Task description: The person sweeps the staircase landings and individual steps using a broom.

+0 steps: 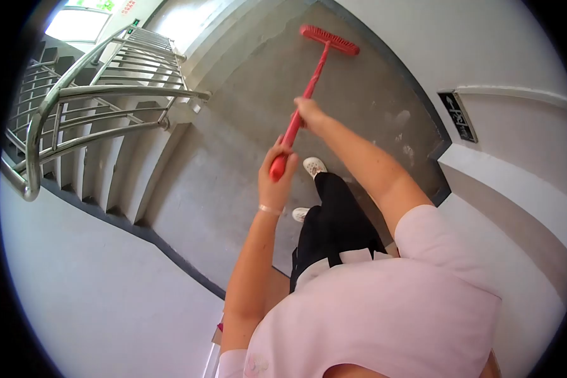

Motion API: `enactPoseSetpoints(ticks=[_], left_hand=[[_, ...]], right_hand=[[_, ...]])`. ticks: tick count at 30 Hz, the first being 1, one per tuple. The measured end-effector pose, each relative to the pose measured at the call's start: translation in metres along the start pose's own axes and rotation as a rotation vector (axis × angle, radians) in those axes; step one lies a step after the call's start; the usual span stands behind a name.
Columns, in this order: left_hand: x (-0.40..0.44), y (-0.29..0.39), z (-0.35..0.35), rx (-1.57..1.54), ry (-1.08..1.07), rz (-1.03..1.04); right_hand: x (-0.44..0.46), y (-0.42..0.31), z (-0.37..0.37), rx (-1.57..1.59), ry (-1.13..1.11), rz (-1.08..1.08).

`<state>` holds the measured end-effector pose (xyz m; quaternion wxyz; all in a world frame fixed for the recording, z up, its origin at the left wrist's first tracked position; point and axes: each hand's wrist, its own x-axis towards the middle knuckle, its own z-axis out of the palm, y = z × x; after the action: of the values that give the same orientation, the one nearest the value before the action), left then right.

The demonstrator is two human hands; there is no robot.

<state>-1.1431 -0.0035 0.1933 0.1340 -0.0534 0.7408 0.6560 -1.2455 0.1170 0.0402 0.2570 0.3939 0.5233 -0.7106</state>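
A red broom (311,84) with a long handle and a wide T-shaped head (329,40) stretches away from me over the grey floor. The head rests on the floor near the far wall, its ridged or bristled edge showing. My left hand (278,162) is wrapped round the handle's thick near end, with a pale band on the wrist. Farther along the same handle, my right hand (308,113) grips it too, closed round the shaft. Both arms reach forward, and the handle slants up and to the right.
On the left, concrete stairs (123,183) run down beside a steel railing (101,92). More steps (227,41) rise at the far left of the landing. A white wall with a dark exit sign (458,116) is on the right. My white shoes (314,166) stand on the landing.
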Motion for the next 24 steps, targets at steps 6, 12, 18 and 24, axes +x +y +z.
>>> enactPoseSetpoints(ticks=[6,12,18,24], left_hand=[[-0.062,-0.011,-0.042,0.087,0.096,-0.15],[-0.238,0.019,-0.112,0.083,0.311,-0.464],[-0.351,0.025,-0.111,-0.086,0.602,-0.288],[-0.376,-0.007,-0.107,-0.298,0.66,-0.08]], right_hand=[[0.008,0.066,0.026,-0.194,-0.116,0.208],[-0.13,0.184,0.105,-0.502,-0.434,0.393],[-0.222,0.263,0.15,-0.677,-0.623,0.52],[-0.237,0.292,0.204,-0.694,-0.688,0.335]])
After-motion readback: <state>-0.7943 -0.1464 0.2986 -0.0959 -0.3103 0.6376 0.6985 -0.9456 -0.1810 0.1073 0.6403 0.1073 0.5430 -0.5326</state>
